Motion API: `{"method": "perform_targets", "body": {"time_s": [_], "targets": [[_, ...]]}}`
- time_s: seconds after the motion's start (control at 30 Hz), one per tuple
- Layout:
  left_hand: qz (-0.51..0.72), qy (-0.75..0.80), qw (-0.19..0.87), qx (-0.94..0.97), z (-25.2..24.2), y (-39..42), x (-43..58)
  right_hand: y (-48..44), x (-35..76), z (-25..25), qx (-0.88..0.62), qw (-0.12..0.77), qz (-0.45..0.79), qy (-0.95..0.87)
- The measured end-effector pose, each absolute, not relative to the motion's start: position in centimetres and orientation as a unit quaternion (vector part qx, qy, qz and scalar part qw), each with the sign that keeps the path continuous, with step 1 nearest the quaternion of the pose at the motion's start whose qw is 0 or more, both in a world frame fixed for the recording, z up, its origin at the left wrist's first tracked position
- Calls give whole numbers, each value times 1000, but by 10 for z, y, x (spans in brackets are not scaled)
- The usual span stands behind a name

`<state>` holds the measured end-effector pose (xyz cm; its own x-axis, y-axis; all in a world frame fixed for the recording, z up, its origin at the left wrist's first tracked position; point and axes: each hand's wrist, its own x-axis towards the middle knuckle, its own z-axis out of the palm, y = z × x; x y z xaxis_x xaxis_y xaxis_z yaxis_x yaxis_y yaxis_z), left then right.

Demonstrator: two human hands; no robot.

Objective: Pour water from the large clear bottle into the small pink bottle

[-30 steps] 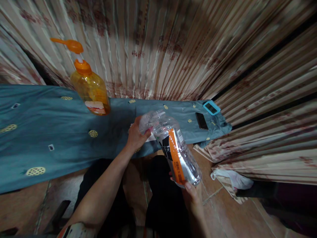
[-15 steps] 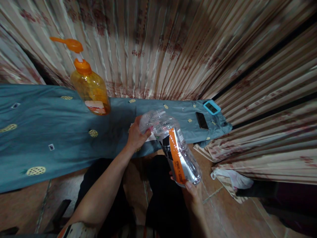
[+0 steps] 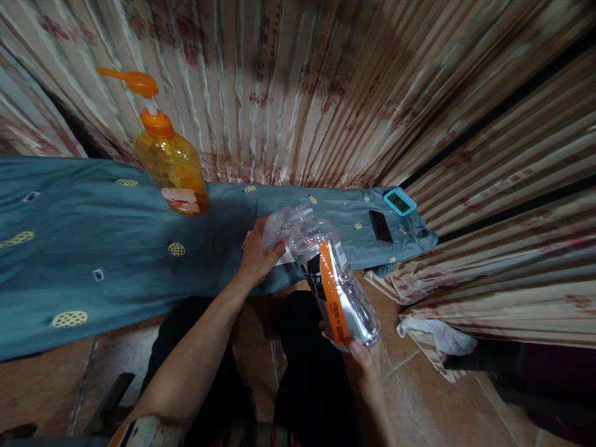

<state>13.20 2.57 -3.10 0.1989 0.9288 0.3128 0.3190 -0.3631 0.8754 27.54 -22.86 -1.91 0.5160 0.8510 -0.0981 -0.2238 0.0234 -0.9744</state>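
A large clear plastic bottle (image 3: 338,292) with a silver, black and orange label lies tilted above my lap, its top toward the bench. My right hand (image 3: 365,360) is closed around its base, with the thumb on the lower side. At the other end, my left hand (image 3: 258,251) is closed on a rounded clear plastic piece (image 3: 275,225) against the bottle's top. I cannot tell whether that piece is separate from the bottle or part of it. A white paper-like scrap (image 3: 285,256) shows on the cloth behind my left fingers.
An orange pump bottle (image 3: 179,167) stands on the bench's blue-green pineapple-print cloth (image 3: 135,223). To the right lie a black phone (image 3: 380,226) and a light-blue digital timer (image 3: 399,202). Pleated curtains (image 3: 288,93) hang behind and at right. Below is a tiled floor (image 3: 400,385).
Almost nothing differs. The whole view has shifted very slightly, and both hands keep the same hold on the bottle and the clear piece.
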Motion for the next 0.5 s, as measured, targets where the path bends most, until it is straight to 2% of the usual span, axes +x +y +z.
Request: {"method": "perform_targets", "body": {"time_s": [0.27,0.5], "targets": [[448,445,347,694,-30,26,131,-218,262,-3,-586,675,379,-240],[455,441,345,693,-31,26,131,-222,269,-9,-574,666,387,-277]]}}
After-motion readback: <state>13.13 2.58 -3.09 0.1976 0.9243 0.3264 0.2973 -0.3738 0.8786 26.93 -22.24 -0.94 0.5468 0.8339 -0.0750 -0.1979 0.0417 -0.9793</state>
